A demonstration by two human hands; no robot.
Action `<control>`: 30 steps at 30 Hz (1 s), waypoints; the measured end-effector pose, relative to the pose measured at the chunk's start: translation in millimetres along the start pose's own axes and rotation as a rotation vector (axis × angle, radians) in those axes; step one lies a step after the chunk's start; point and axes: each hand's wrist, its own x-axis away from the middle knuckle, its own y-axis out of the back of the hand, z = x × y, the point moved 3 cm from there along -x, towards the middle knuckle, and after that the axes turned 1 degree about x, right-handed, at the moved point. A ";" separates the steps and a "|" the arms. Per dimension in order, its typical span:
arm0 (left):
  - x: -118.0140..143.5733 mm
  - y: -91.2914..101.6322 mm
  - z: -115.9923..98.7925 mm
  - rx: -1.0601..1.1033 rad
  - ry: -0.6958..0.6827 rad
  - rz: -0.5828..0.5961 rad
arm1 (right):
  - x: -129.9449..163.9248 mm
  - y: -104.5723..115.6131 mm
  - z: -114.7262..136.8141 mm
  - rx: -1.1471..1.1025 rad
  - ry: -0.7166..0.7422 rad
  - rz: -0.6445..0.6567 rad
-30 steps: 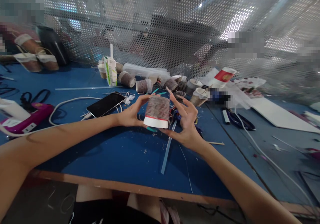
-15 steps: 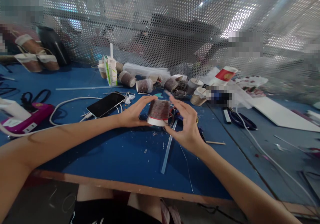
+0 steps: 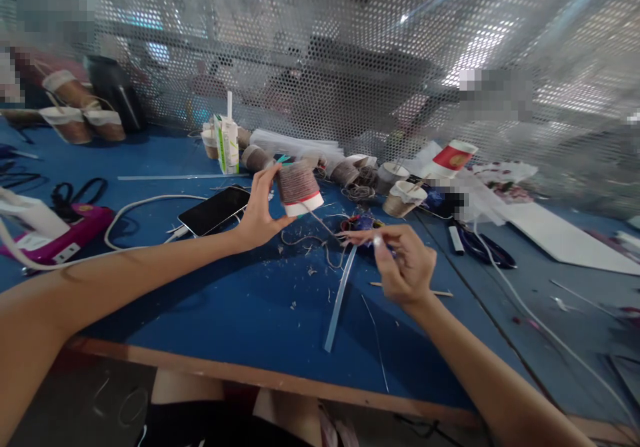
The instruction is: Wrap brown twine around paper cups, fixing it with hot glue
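My left hand (image 3: 263, 210) is closed around a paper cup (image 3: 300, 187), thumb at its lower end and fingers at the upper end. Brown twine is wound round most of the cup, leaving a red line and a white band bare. The cup is tilted above the table. A loose strand of twine (image 3: 324, 224) runs from the white band to my right hand (image 3: 403, 260), whose fingers pinch it. More slack twine lies on the table below the cup. A glue stick (image 3: 341, 300), long and translucent, lies nearby.
A phone (image 3: 214, 211) on a white cable and a purple power strip (image 3: 75, 234) lie left. Behind stand a drink carton (image 3: 227, 144) and several twine-wrapped cups. A wooden stick (image 3: 443, 294) is by my right wrist. Perforated metal sheet (image 3: 300, 54) closes the back.
My left hand has raised and tilted the cup leftward. The right hand has let go of the cup, moved right and down, and now draws a twine strand out from it.
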 end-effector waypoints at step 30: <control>-3.9 -5.0 -3.3 -0.020 0.142 0.281 | -24.7 27.5 -50.2 0.501 -0.383 0.099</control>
